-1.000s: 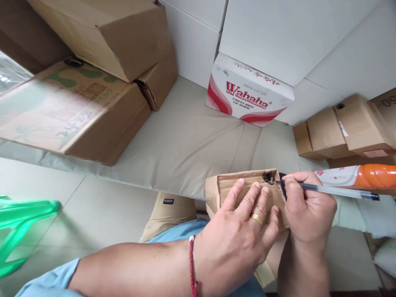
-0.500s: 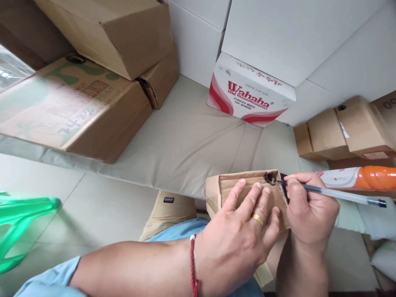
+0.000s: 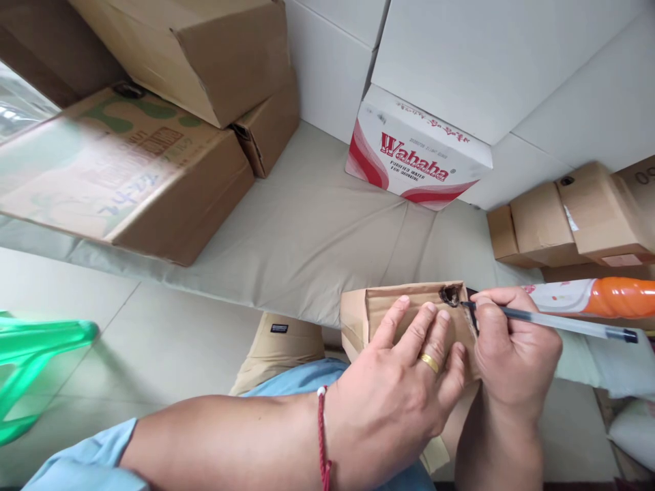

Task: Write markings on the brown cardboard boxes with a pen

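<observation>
My left hand (image 3: 409, 368) lies flat with spread fingers on a small brown cardboard box (image 3: 391, 300), pressing on its face. A gold ring and a red cord bracelet are on this hand and wrist. In my right hand (image 3: 514, 351) a pen (image 3: 568, 322) with a clear barrel is pinched near its tip. Its tip points left at the box's upper right corner, beside a dark, scribbled-looking patch (image 3: 450, 295). Whether the tip touches the cardboard I cannot tell for sure. The box rests near my lap, at the front edge of the covered surface.
A white and red Wahaha carton (image 3: 419, 150) stands against the tiled wall. Brown boxes (image 3: 179, 184) are stacked at left, more boxes (image 3: 563, 218) at right. An orange-and-white bottle-like object (image 3: 608, 298) lies beyond my right hand. A green plastic stool (image 3: 46, 361) is at lower left.
The view has shifted slightly. My left hand stays flat on the box, and the pen tip remains near the dark patch with hardly any visible movement.
</observation>
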Action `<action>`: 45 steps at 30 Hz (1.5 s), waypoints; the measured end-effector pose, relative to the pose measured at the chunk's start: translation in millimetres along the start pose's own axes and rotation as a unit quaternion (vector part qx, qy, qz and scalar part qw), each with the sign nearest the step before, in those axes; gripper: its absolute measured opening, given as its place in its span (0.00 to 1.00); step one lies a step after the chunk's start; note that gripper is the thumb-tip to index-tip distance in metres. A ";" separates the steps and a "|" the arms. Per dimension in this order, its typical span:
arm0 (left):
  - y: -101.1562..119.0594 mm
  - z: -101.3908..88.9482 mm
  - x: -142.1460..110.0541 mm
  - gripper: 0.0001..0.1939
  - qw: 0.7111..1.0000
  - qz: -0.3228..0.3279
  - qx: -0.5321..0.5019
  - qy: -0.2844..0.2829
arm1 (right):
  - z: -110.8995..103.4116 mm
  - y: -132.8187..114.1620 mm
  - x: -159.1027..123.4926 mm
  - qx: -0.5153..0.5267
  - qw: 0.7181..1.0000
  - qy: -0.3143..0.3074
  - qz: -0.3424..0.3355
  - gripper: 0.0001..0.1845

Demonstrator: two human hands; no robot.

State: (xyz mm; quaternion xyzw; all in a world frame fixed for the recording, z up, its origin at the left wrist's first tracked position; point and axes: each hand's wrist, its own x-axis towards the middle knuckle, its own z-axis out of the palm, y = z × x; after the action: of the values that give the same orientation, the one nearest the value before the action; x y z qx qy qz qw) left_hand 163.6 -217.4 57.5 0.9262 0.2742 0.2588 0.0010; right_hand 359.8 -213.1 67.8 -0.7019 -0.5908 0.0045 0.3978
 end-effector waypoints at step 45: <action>1.3 -1.9 -2.1 0.23 1.000 0.006 -0.004 -0.029 | 1.5 2.8 -0.7 0.057 0.995 -0.043 -0.063 0.07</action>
State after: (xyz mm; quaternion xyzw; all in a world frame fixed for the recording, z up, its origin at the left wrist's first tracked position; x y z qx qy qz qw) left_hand 161.8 -219.8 58.3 0.9351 0.2672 0.2324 0.0108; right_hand 361.2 -212.8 64.9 -0.6388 -0.6492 0.0434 0.4107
